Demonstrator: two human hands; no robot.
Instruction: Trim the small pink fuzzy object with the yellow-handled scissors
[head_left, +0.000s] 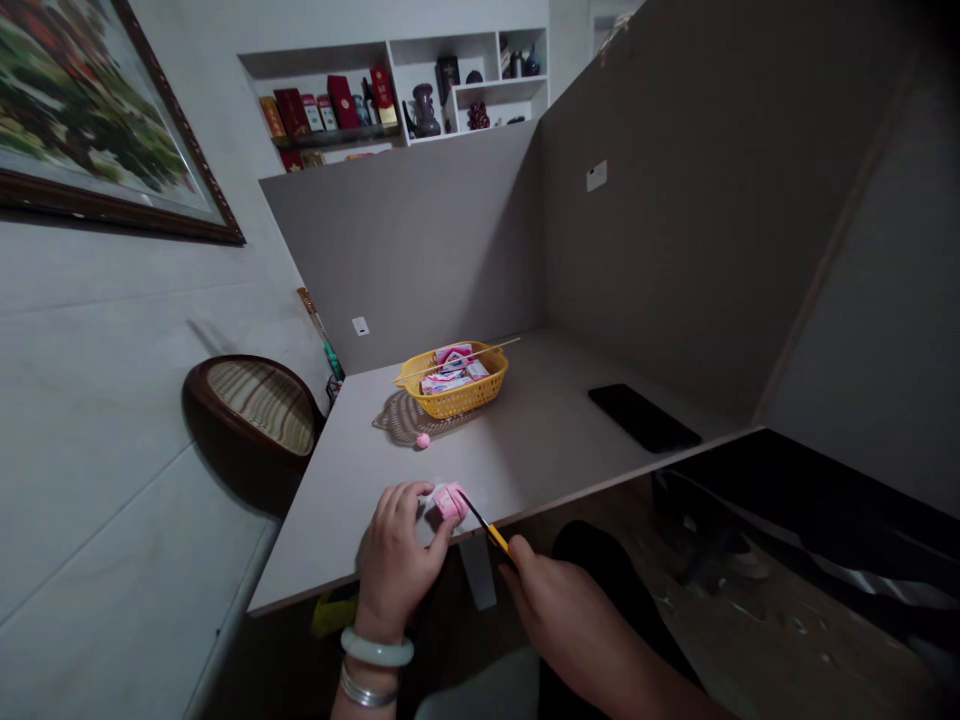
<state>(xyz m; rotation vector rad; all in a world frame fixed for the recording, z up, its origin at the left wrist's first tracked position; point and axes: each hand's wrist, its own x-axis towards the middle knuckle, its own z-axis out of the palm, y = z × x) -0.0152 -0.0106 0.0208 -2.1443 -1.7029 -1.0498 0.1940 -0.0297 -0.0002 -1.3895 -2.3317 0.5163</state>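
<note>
Ok: 1 tool (pixel 493 532), 2 pnk pcs (pixel 450 503) (pixel 423 441)

Yellow oval plastic basket (pixel 452 404) on grey tabletop (pixel 540 430); squarish pink block (pixel 450 503) in frt, flat black slab (pixel 643 417) to R.

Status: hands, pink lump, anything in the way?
Left hand at pink lump. Right hand gripping tool, tip at lump. Pink ball, basket beyond, apart from hands.
</note>
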